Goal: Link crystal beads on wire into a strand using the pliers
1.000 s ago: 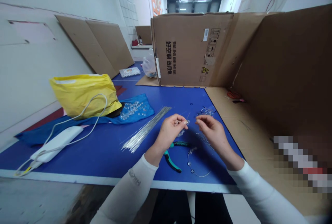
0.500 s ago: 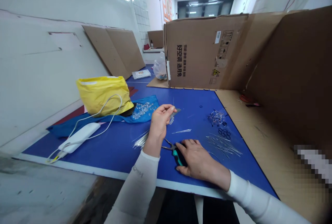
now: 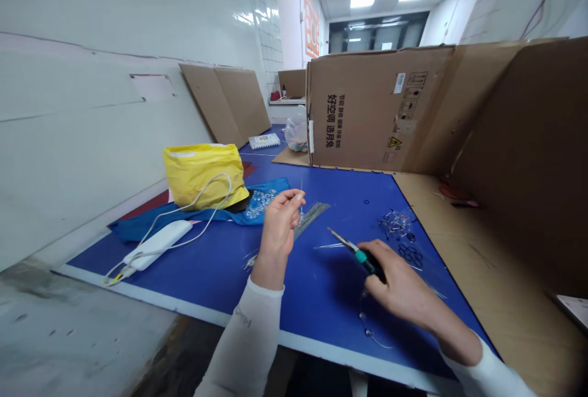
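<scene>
My left hand (image 3: 279, 228) is closed in a pinch on a thin wire, its tip standing up above the fingers; something small and clear hangs just below them. My right hand (image 3: 397, 283) grips pliers (image 3: 361, 256) with green and black handles, raised over the table with the jaws pointing up and left, apart from the wire. Beyond the left hand lies a bundle of straight wires (image 3: 312, 218). A few loose wires (image 3: 327, 245) are under the plier jaws. Below the right hand is a curved wire with clear beads (image 3: 367, 331).
A tangle of beaded wire pieces (image 3: 395, 223) and several black rings (image 3: 410, 256) lie at right. Clear beads (image 3: 260, 203) rest on a blue cloth (image 3: 280, 185) beside a yellow bag (image 3: 202, 170). A white power strip (image 3: 158, 241) with cable is at left; a large cardboard box (image 3: 367, 109) stands behind.
My right hand has lifted the pliers off the table and moved them right, swinging the jaws upward. The left hand keeps its pinch. The view has shifted slightly.
</scene>
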The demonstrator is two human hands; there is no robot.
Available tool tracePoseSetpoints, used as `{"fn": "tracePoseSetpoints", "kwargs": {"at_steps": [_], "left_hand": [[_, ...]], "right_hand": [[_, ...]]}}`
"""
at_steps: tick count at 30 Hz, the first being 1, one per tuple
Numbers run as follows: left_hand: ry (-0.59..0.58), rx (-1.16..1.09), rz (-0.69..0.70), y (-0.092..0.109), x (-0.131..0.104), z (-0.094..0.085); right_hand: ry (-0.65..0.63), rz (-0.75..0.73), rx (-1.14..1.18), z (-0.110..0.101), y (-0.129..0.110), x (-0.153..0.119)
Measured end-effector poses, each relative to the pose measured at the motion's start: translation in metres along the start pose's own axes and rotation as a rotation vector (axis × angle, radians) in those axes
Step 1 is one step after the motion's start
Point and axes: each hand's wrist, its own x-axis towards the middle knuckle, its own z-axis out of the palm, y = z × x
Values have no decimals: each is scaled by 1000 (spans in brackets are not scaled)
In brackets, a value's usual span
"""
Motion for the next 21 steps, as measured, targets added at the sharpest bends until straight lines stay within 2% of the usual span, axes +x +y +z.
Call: {"fn": "tracePoseSetpoints", "kwargs": {"at_steps": [3, 7, 9, 12, 15, 21], "left_hand": [[-93, 128, -66, -6, -13, 13], [-187, 395, -15, -16, -29, 25], [-214, 544, 48, -19, -32, 27], [-214, 745, 210, -21, -34, 27], [-208, 813, 351, -20, -33, 28], [-256, 869, 440, -22, -33, 28]], "right_hand": [[49, 100, 363, -4, 11, -2], [-80, 269, 1142, 5, 16, -3], [-155, 315, 1391, 8, 15, -4], [-261, 332, 1541, 7, 14, -7], [-355, 342, 1595, 7, 14, -9], [-494, 352, 1747, 14, 14, -13]]}}
